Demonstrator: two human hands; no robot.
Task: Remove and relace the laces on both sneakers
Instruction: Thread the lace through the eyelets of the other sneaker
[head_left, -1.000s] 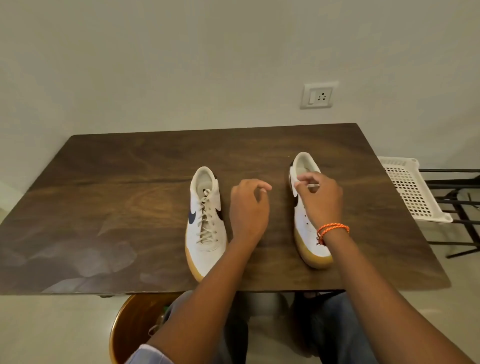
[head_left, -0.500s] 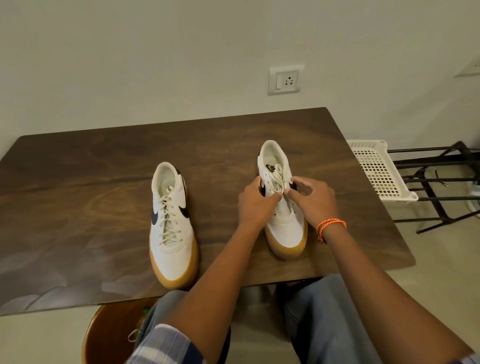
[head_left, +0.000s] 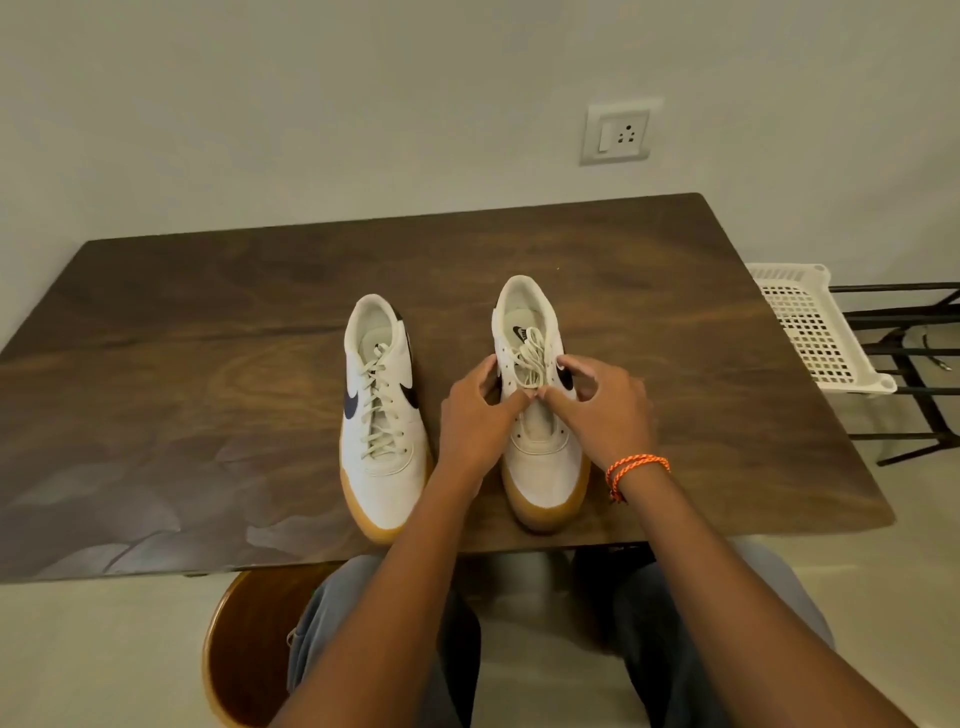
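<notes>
Right of centre in the frame, on the dark wooden table (head_left: 208, 395), the right sneaker (head_left: 540, 415) sits with its lace (head_left: 530, 358) loose and bunched near the tongue, the lower eyelets looking bare, while the left sneaker (head_left: 382, 415) beside it is fully laced, so by my reckoning the unlacing has only begun on one shoe and all the relacing remains. Left hand (head_left: 475, 415) and right hand (head_left: 605, 410) meet over the shoe's middle, fingertips pinching the lace. Compared with a second ago, the left hand has come across from the bare table between the shoes.
</notes>
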